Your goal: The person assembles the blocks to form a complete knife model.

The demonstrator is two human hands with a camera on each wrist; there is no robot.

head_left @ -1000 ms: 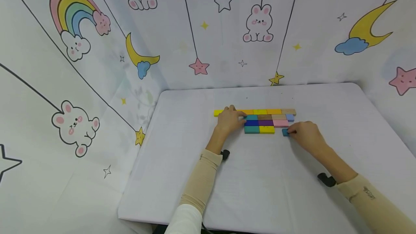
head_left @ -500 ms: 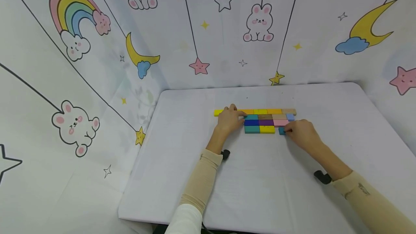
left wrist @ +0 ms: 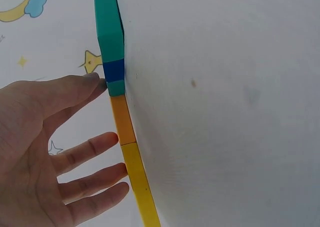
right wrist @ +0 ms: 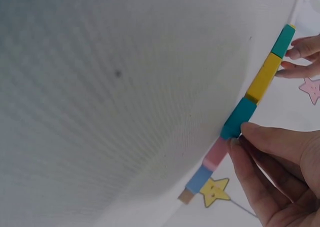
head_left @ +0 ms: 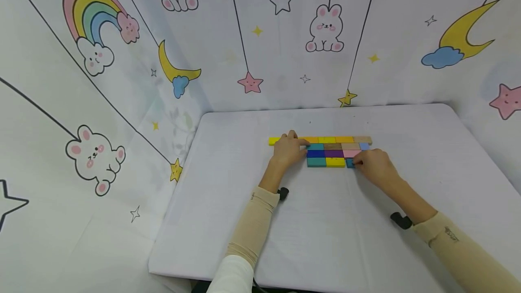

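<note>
My right hand (head_left: 378, 166) pinches a small teal-blue block (right wrist: 239, 118) between thumb and fingertips. That block lies at the right end of the nearest row, against or very near a yellow block (head_left: 335, 163); any gap is too small to tell. My left hand (head_left: 287, 150) rests at the left side of the block layout, its fingers spread. In the left wrist view its thumb touches the ends of the blocks by a blue block (left wrist: 114, 70), and other fingertips touch an orange block (left wrist: 123, 119) and a yellow end block (left wrist: 141, 182).
Behind the nearest row lie a purple block (head_left: 333, 153), a pink block (head_left: 351, 153) and a light-blue block (head_left: 364, 146). A longer back row ends with a wood-coloured block (head_left: 362, 139). The white-covered table (head_left: 317, 229) meets a wall (head_left: 220, 35) printed with cartoons.
My right hand has slid the teal-blue block leftward along the table, closing the space beside the yellow block. The left hand stays in place.
</note>
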